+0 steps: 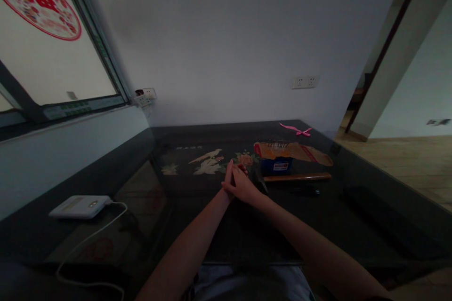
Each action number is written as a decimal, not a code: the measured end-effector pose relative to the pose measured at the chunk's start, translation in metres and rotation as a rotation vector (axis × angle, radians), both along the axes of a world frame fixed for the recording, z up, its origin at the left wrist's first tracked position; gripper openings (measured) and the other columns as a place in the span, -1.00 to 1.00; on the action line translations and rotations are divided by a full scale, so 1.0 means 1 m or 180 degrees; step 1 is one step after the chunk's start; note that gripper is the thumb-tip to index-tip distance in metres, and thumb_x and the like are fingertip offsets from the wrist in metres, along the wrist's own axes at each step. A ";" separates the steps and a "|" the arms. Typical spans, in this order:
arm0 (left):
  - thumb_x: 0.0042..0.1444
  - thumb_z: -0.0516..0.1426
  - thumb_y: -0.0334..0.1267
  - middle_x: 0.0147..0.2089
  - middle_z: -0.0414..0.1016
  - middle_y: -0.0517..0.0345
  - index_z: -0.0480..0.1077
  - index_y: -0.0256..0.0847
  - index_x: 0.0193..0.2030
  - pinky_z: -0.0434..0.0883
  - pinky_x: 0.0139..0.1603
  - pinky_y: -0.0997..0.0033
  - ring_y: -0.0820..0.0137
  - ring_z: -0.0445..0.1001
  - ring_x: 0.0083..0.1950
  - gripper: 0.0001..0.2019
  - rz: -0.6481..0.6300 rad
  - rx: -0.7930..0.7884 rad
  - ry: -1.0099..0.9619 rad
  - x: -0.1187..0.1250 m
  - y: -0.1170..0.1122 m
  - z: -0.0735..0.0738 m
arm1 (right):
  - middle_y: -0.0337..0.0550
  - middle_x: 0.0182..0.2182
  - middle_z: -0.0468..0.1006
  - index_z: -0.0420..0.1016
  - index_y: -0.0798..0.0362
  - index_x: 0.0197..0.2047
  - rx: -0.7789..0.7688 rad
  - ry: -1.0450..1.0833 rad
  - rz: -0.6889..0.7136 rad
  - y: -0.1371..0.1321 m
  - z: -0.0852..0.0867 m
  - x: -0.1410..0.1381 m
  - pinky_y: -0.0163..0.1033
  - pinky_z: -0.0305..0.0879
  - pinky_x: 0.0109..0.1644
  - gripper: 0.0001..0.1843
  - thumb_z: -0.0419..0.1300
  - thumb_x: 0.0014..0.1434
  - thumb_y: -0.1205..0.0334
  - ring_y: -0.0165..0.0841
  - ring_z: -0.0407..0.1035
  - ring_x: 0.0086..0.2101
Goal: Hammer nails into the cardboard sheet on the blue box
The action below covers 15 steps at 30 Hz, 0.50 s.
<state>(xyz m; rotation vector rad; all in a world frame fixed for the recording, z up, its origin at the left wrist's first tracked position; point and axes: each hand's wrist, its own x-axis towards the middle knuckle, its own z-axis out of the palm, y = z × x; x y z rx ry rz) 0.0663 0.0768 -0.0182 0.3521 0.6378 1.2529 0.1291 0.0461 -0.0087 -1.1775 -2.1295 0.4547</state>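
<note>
My left hand [228,177] and my right hand [243,187] rest against each other over the dark glossy table [212,216], fingers stretched forward. Nothing shows between them, and the right hand partly hides the left one's fingers. Just right of my right hand lies a hammer [298,177] with a brown wooden handle, its dark metal head nearest the hand. Behind the handle stands a small blue box [276,166], and a brown paper bag [293,151] covers its top. A thin dark object with a shiny end [312,192] lies in front of the handle, its kind unclear.
A white power bank [81,207] with a white cable [92,235] lies at the left. Toward the back right is a pink ribbon [296,130]. A long black flat object [388,218] lies near the right edge. A wall [226,56] closes the table's far side.
</note>
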 end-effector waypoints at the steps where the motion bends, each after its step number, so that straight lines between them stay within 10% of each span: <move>1: 0.12 -0.02 0.02 -0.50 0.38 0.11 0.37 -0.31 -0.43 0.32 -0.43 0.48 0.45 0.38 -0.48 -0.60 -0.0045 0.0076 -0.0028 -0.001 -0.002 0.000 | 0.28 0.14 0.19 0.14 0.29 0.18 -0.0049 0.0049 0.0054 -0.003 0.005 0.004 0.03 0.01 0.17 -0.31 0.16 0.04 0.11 -0.07 0.02 0.17; 6: 0.17 -0.08 0.04 -0.48 0.39 0.15 0.37 -0.28 -0.37 0.31 -0.41 0.49 0.49 0.37 -0.47 -0.58 -0.0196 0.0329 0.0041 -0.001 0.000 -0.006 | 0.03 0.08 0.32 0.26 0.04 0.11 -0.0008 0.0841 0.0436 -0.024 0.027 0.060 -0.04 0.14 0.12 -0.50 0.13 0.07 0.19 -0.20 0.19 0.08; 15: 0.13 0.01 -0.02 -0.45 0.36 0.18 0.34 -0.29 -0.34 0.28 -0.43 0.48 0.50 0.35 -0.47 -0.67 -0.0165 0.0412 0.0288 0.003 0.005 -0.015 | -0.05 -0.15 0.53 0.46 0.02 -0.19 -0.1051 0.2696 -0.1322 -0.026 0.023 0.195 -0.07 0.27 0.06 -0.66 0.26 -0.04 0.07 -0.19 0.36 -0.04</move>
